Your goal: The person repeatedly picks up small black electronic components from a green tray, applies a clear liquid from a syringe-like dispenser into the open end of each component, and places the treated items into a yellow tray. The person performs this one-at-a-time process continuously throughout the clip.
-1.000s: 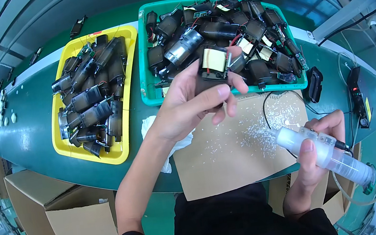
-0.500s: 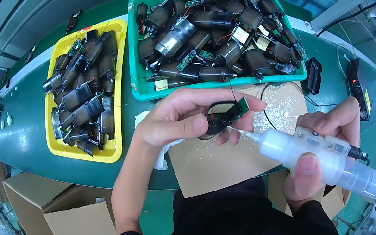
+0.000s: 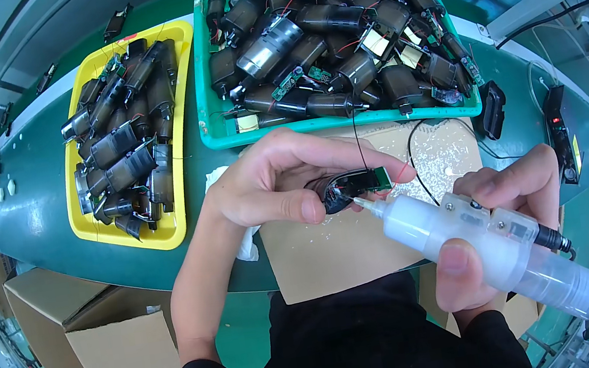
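Nozzle on the part, dispensing step in hand

Your left hand pinches the small motor assembly over the cardboard mat; your right hand, wrapped around the glue syringe, now has its tip touching, closer than half a second ago. Green tray beyond your fingers stays heaped, so plenty left.

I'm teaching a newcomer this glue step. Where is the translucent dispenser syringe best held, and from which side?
Grip the dispenser syringe around its thick barrel middle, coming from below and the right, as the right hand does now: the barrel is widest there, the thin nozzle points left at the small motor part in the left hand, and a cable leaves its rear end.
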A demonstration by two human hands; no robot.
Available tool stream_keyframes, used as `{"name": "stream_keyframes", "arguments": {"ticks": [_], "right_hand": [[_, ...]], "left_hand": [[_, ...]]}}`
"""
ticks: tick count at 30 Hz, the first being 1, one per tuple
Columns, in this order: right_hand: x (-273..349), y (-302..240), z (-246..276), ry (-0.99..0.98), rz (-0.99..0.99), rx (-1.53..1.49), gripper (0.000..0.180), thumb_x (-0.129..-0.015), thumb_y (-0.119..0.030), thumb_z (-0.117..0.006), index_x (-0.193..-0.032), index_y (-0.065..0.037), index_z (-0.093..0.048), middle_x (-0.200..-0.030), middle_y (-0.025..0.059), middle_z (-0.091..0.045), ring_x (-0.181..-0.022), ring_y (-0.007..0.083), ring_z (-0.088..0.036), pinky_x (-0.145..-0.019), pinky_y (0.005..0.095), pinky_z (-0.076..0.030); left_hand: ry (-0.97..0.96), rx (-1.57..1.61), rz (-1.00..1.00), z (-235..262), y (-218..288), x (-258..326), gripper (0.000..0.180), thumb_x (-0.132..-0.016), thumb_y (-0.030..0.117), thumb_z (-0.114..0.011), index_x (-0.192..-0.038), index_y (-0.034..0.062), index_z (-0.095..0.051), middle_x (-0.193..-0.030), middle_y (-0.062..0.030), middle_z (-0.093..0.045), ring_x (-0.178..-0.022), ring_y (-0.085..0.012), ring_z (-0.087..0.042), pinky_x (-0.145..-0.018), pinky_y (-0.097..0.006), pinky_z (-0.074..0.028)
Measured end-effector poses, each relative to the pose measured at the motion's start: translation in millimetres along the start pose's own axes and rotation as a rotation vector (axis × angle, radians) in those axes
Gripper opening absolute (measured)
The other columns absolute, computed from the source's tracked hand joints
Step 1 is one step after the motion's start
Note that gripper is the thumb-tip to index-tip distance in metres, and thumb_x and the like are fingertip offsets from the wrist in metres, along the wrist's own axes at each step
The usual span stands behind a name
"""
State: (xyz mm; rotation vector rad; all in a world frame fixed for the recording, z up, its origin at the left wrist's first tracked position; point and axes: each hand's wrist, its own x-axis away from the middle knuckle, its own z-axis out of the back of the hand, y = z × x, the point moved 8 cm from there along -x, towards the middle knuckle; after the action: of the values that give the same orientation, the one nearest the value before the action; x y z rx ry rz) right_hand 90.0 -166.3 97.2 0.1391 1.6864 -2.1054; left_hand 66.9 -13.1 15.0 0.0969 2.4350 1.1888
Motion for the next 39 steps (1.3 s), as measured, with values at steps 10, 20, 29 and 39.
{"name": "stream_keyframes", "arguments": {"ticks": [10,20,29,39], "right_hand": [[0.3,2.1,-2.8,-0.008,-0.027,-0.034,0.065,-0.060,-0.049,-0.081,-0.084,-0.003,-0.041,-0.065,-0.0011,-0.042,-0.050,0.0041,-0.039,-0.050,0.0180,-0.031],[-0.6,2.1,-5.7,-0.005,0.006,-0.022,0.065,-0.061,-0.050,-0.080,-0.084,-0.003,-0.041,-0.065,-0.0010,-0.042,-0.050,0.0047,-0.039,-0.050,0.0181,-0.031],[-2.3,1.4,-7.7,-0.037,-0.014,0.011,0.066,-0.061,-0.051,-0.080,-0.083,-0.004,-0.041,-0.067,-0.0009,-0.041,-0.051,0.0051,-0.039,-0.051,0.0183,-0.031],[-1.7,1.6,-6.6,-0.058,-0.034,0.037,0.066,-0.061,-0.053,-0.079,-0.083,-0.004,-0.041,-0.068,-0.0008,-0.041,-0.052,0.0055,-0.039,-0.052,0.0186,-0.032]], "left_hand": [[0.006,0.008,0.021,-0.3,1.8,0.8,0.074,-0.072,0.044,-0.076,-0.110,-0.0170,-0.058,-0.096,-0.0225,-0.062,-0.084,-0.0250,-0.055,-0.069,-0.034,-0.044],[-0.028,0.016,0.023,-0.1,0.7,2.1,0.071,-0.072,0.037,-0.078,-0.112,-0.0167,-0.056,-0.108,-0.0249,-0.061,-0.093,-0.0272,-0.056,-0.072,-0.036,-0.046],[-0.023,0.022,0.038,0.1,-0.3,2.0,0.072,-0.070,0.039,-0.078,-0.110,-0.0174,-0.057,-0.107,-0.0253,-0.061,-0.092,-0.0272,-0.057,-0.074,-0.036,-0.046],[-0.006,0.022,0.056,-1.0,-0.9,1.7,0.073,-0.070,0.041,-0.078,-0.108,-0.0177,-0.058,-0.104,-0.0249,-0.062,-0.092,-0.0277,-0.057,-0.075,-0.035,-0.046]]}}
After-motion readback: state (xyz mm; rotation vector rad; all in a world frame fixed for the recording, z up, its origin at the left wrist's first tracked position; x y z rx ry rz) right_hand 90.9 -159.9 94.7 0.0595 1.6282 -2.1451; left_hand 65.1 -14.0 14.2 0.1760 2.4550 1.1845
